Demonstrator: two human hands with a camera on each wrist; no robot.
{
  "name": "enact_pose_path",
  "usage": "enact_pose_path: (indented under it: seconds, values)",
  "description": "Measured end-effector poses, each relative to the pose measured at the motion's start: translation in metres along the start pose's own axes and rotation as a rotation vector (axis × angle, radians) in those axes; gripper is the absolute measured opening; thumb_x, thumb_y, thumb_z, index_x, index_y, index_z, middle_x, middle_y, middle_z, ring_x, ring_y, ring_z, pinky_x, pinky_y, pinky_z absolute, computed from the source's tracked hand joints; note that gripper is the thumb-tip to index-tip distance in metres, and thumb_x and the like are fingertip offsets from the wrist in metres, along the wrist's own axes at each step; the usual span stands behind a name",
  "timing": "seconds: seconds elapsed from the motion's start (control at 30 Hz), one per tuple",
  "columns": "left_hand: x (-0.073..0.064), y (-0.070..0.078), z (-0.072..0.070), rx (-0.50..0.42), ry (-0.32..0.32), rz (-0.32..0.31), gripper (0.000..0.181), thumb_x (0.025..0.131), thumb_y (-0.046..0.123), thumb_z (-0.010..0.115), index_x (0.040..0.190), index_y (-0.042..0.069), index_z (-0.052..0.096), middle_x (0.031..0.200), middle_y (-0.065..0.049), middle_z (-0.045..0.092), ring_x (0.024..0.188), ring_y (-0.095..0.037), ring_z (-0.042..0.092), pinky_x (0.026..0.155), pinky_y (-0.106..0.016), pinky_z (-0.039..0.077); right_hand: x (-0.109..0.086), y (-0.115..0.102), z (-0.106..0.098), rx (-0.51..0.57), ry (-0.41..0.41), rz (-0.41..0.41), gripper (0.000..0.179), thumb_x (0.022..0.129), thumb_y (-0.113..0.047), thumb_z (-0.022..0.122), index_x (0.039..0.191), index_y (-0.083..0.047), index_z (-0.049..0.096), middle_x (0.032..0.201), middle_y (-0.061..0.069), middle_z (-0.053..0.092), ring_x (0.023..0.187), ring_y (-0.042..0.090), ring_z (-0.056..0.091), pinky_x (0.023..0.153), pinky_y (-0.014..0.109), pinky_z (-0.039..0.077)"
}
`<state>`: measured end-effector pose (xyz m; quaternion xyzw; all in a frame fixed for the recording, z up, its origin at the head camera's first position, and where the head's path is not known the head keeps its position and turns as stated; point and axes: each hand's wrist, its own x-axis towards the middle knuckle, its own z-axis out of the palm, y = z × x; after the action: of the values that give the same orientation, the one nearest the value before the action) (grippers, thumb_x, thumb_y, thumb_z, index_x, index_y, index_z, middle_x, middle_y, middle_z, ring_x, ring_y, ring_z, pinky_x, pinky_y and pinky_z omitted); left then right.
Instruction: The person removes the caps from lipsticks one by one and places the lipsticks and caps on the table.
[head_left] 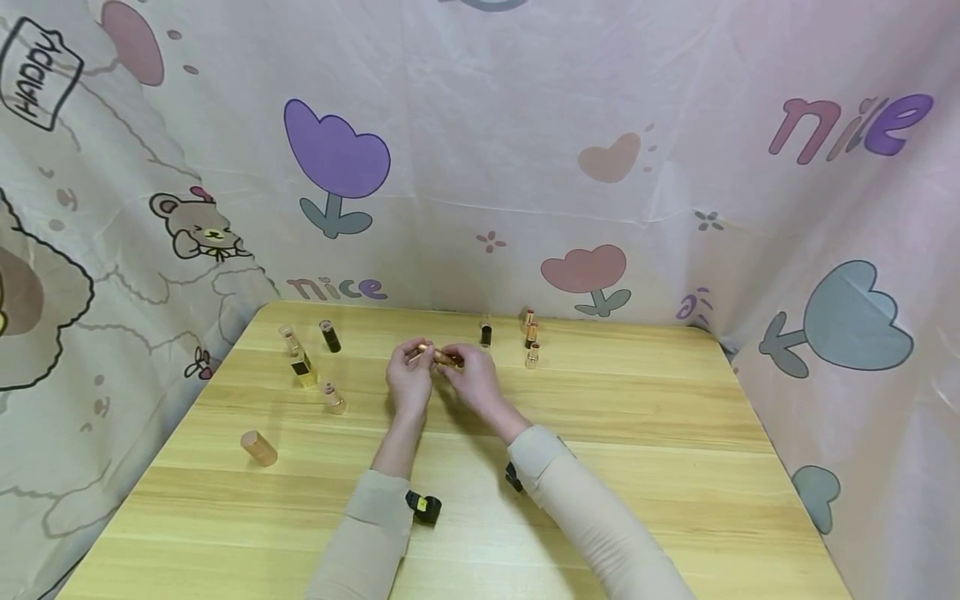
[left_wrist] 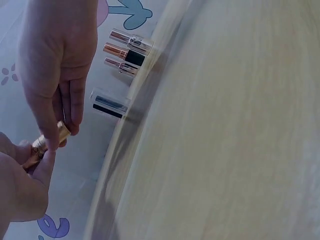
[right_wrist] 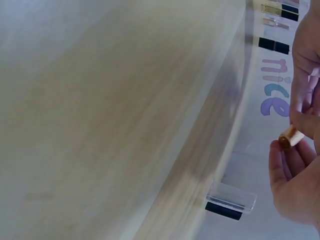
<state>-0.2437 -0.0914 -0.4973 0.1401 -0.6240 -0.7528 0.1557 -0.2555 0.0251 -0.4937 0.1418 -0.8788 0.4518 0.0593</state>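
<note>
Both hands meet over the back middle of the table around a shiny gold lipstick tube (head_left: 446, 359). My left hand (head_left: 409, 379) pinches its left end with thumb and fingers. From the other side, the right hand (head_left: 476, 377) pinches the tube's right part. In the left wrist view, the gold tube (left_wrist: 63, 131) shows between the fingertips, partly covered by them. One round end of the tube (right_wrist: 286, 141) sticks out in the right wrist view. Fingers hide whether it is one piece or a cap and a body.
Left of the hands stand a black tube (head_left: 330, 336), a black-and-gold lipstick (head_left: 302, 368), a clear-based lipstick (head_left: 333, 400) and a gold cylinder (head_left: 259, 448). To the right are a black tube with clear parts (head_left: 486, 333) and several lipsticks (head_left: 532, 357). A patterned curtain (head_left: 480, 167) hangs behind the table.
</note>
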Motion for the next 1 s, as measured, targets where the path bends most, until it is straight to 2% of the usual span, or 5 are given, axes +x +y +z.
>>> enact_pose_path:
  seconds: [0.3,0.6,0.8,1.0]
  values:
    - [0.000,0.004,0.000,-0.020,-0.036,0.004,0.033,0.097,-0.002,0.072,0.128,-0.008,0.063,0.124,-0.027,0.068,0.095,-0.015,0.071,0.086,-0.022,0.065,-0.001,0.004,-0.004,0.007,0.025,0.023,0.027,0.093,-0.008,0.080,0.119,-0.003,0.075,0.110,0.012,0.079,0.097,0.021,0.075,0.085,0.024,0.064]
    - [-0.001,0.006,0.000,-0.024,-0.059,0.018,0.033,0.098,0.000,0.072,0.128,-0.010,0.063,0.126,-0.031,0.067,0.096,-0.015,0.072,0.089,-0.021,0.064,-0.004,0.000,-0.010,0.000,0.056,-0.001,0.027,0.090,-0.008,0.082,0.116,-0.004,0.076,0.108,0.011,0.079,0.095,0.021,0.074,0.085,0.026,0.064]
    - [-0.004,0.010,0.003,-0.033,-0.047,0.024,0.031,0.097,-0.002,0.072,0.126,-0.010,0.063,0.124,-0.030,0.068,0.097,-0.017,0.072,0.089,-0.022,0.064,-0.005,-0.001,-0.013,-0.046,0.099,-0.047,0.026,0.088,-0.007,0.084,0.112,-0.004,0.076,0.106,0.011,0.078,0.093,0.023,0.073,0.086,0.029,0.064]
    - [-0.002,0.014,-0.001,-0.048,0.009,0.043,0.029,0.098,0.000,0.071,0.124,-0.009,0.061,0.119,-0.025,0.068,0.095,-0.014,0.071,0.089,-0.022,0.064,-0.007,0.005,-0.017,-0.114,0.157,-0.080,0.026,0.082,-0.002,0.087,0.106,-0.005,0.077,0.102,0.009,0.076,0.091,0.023,0.071,0.084,0.031,0.064]
